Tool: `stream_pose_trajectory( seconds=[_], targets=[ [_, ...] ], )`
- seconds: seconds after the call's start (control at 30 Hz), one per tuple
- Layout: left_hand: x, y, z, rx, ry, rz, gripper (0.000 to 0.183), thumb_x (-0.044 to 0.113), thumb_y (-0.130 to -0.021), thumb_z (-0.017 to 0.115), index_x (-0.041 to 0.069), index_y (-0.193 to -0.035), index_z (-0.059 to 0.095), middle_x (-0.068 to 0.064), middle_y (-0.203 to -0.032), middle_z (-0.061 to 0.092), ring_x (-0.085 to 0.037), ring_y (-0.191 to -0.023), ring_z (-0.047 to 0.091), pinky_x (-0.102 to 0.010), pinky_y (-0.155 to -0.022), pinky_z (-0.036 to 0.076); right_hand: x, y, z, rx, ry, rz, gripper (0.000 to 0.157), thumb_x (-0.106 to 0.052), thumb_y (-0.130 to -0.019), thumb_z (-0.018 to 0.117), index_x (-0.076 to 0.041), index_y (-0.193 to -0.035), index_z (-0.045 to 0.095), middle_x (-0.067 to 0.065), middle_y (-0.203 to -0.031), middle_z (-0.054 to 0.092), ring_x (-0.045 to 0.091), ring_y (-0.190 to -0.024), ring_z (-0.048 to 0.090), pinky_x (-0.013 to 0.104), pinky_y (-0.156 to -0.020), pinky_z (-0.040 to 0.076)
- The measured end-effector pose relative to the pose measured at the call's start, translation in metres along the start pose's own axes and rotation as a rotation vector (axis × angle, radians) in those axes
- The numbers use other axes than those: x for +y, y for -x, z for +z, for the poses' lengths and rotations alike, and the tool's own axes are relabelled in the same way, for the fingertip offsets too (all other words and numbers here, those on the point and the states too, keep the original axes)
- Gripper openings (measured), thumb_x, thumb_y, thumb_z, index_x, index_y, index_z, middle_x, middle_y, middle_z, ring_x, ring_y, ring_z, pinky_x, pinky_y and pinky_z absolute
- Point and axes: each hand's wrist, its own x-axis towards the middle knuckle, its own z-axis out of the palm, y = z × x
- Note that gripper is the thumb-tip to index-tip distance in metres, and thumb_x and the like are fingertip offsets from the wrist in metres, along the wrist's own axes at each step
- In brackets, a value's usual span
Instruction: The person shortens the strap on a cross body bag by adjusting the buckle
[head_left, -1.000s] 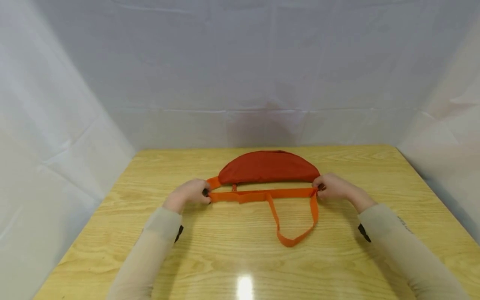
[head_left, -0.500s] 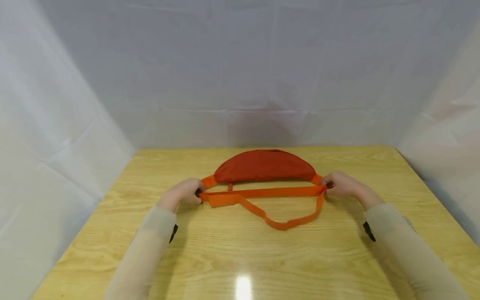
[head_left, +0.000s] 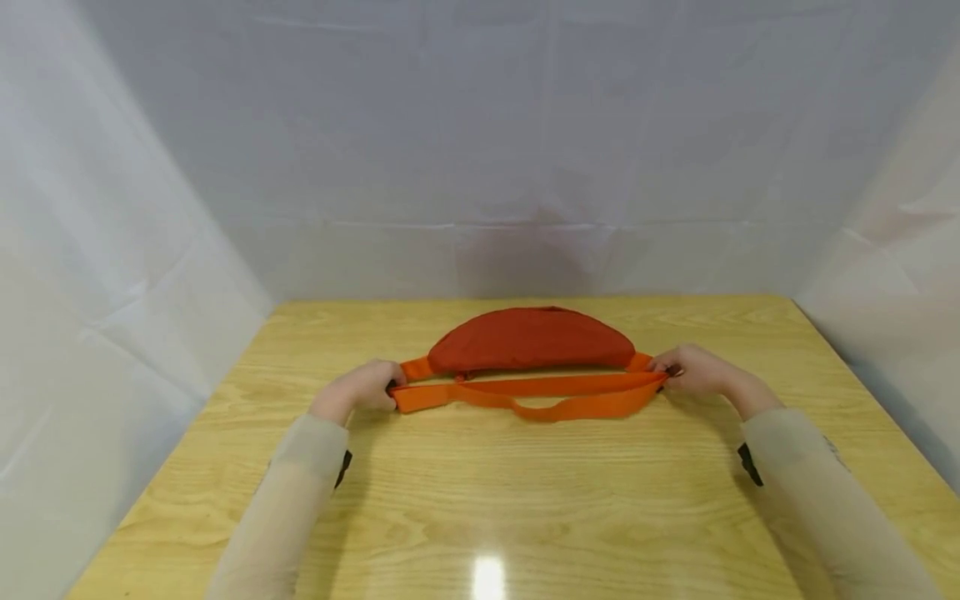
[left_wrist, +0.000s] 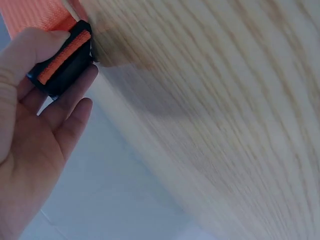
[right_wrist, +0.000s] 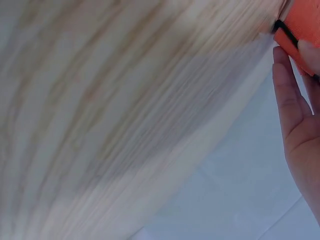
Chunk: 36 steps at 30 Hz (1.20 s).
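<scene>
A red half-moon waist bag [head_left: 532,340] lies toward the back of the table, its orange strap [head_left: 592,407] running in front of it. At the bag's left end, my left hand [head_left: 363,390] pinches a black strap buckle [left_wrist: 75,67] threaded with orange webbing, thumb on top and fingers beneath. My right hand [head_left: 697,371], at the opposite end, pinches the strap at another black buckle [right_wrist: 287,32], partly cut off by the right wrist view's edge. Between the hands the strap runs nearly straight, with a shallow slack length sagging in front. A small red zipper pull [head_left: 463,377] hangs below the bag.
The wood-grain table [head_left: 480,483] reaches back to a pale sheet [head_left: 480,167] hung like a wall. More white sheeting stands along the left [head_left: 135,250] and right sides.
Both hands have moved apart, left hand leftward and right hand rightward. The slack strap loop that hung toward the front has shrunk and drawn up near the straight part.
</scene>
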Motion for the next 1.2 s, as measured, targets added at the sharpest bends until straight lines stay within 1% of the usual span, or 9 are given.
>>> stream_pose_trajectory(
  seconds=[0.13, 0.27, 0.33, 0.47, 0.67, 0.77, 0.9, 1.07, 1.2],
  targets=[
    [-0.001, -0.001, 0.001, -0.011, 0.001, 0.012, 0.016, -0.006, -0.071, 0.063, 0.007, -0.080, 0.061, -0.002, -0.075, 0.053, -0.017, -0.065, 0.043, -0.029, -0.059, 0.037, 0.000, 0.000, -0.001, 0.000, 0.031, 0.008, 0.019, 0.014, -0.075, 0.055, 0.002, -0.086, 0.065, 0.025, -0.102, 0.058, 0.042, -0.095, 0.052, 0.044, -0.075, 0.045],
    [-0.001, -0.002, 0.001, -0.016, -0.021, 0.009, 0.016, -0.005, -0.072, 0.063, 0.008, -0.080, 0.061, -0.001, -0.076, 0.054, -0.016, -0.065, 0.043, -0.029, -0.059, 0.037, 0.003, 0.000, -0.001, 0.000, 0.042, 0.029, 0.025, 0.018, -0.072, 0.052, 0.004, -0.089, 0.065, 0.026, -0.104, 0.057, 0.044, -0.100, 0.049, 0.048, -0.077, 0.043],
    [-0.001, -0.002, 0.000, -0.016, -0.036, 0.011, 0.015, -0.005, -0.073, 0.063, 0.008, -0.080, 0.062, -0.001, -0.077, 0.054, -0.016, -0.064, 0.043, -0.029, -0.058, 0.037, 0.005, -0.001, 0.000, 0.007, 0.042, 0.023, 0.028, 0.020, -0.071, 0.050, 0.005, -0.090, 0.065, 0.026, -0.104, 0.057, 0.044, -0.100, 0.049, 0.048, -0.078, 0.043],
    [-0.001, -0.003, -0.001, -0.009, -0.087, 0.014, 0.016, -0.006, -0.073, 0.064, 0.007, -0.081, 0.061, -0.002, -0.081, 0.055, -0.016, -0.066, 0.044, -0.029, -0.059, 0.039, 0.008, -0.001, 0.000, 0.028, 0.053, 0.000, 0.034, 0.023, -0.069, 0.047, 0.004, -0.089, 0.066, 0.024, -0.102, 0.059, 0.043, -0.100, 0.050, 0.048, -0.078, 0.043],
    [-0.001, -0.003, -0.002, 0.031, -0.217, 0.084, 0.018, -0.008, -0.072, 0.064, 0.007, -0.081, 0.061, -0.004, -0.084, 0.056, -0.016, -0.069, 0.049, -0.031, -0.064, 0.042, 0.009, -0.002, 0.000, 0.053, 0.093, -0.021, 0.033, 0.024, -0.069, 0.048, 0.003, -0.087, 0.067, 0.022, -0.101, 0.060, 0.042, -0.098, 0.051, 0.048, -0.079, 0.043],
    [0.000, -0.004, -0.003, 0.046, -0.248, 0.101, 0.017, -0.007, -0.072, 0.064, 0.007, -0.081, 0.061, -0.004, -0.084, 0.055, -0.017, -0.069, 0.049, -0.032, -0.064, 0.042, 0.009, -0.002, -0.001, 0.057, 0.121, -0.020, 0.032, 0.024, -0.069, 0.048, 0.005, -0.088, 0.066, 0.024, -0.101, 0.059, 0.042, -0.098, 0.051, 0.048, -0.079, 0.043],
    [-0.001, -0.004, -0.005, 0.055, -0.255, 0.102, 0.016, -0.006, -0.074, 0.064, 0.007, -0.082, 0.061, -0.004, -0.085, 0.056, -0.018, -0.070, 0.050, -0.032, -0.064, 0.042, 0.007, -0.003, -0.002, 0.063, 0.135, 0.000, 0.032, 0.023, -0.070, 0.047, 0.006, -0.090, 0.066, 0.025, -0.102, 0.059, 0.042, -0.098, 0.051, 0.047, -0.079, 0.043],
    [-0.004, -0.003, -0.005, 0.078, -0.250, 0.096, 0.016, -0.006, -0.075, 0.062, 0.007, -0.083, 0.061, -0.005, -0.086, 0.056, -0.019, -0.071, 0.051, -0.032, -0.065, 0.042, 0.004, -0.008, -0.002, 0.077, 0.170, -0.011, 0.028, 0.021, -0.072, 0.051, 0.005, -0.090, 0.066, 0.025, -0.102, 0.058, 0.042, -0.097, 0.052, 0.048, -0.079, 0.043],
    [-0.007, 0.002, -0.003, 0.066, -0.198, 0.068, 0.017, -0.008, -0.077, 0.059, 0.004, -0.089, 0.061, -0.008, -0.091, 0.057, -0.021, -0.076, 0.053, -0.034, -0.068, 0.043, -0.002, -0.012, 0.003, 0.053, 0.200, -0.016, 0.024, 0.017, -0.073, 0.055, 0.006, -0.092, 0.065, 0.026, -0.102, 0.058, 0.042, -0.096, 0.052, 0.047, -0.078, 0.043]
  ],
)
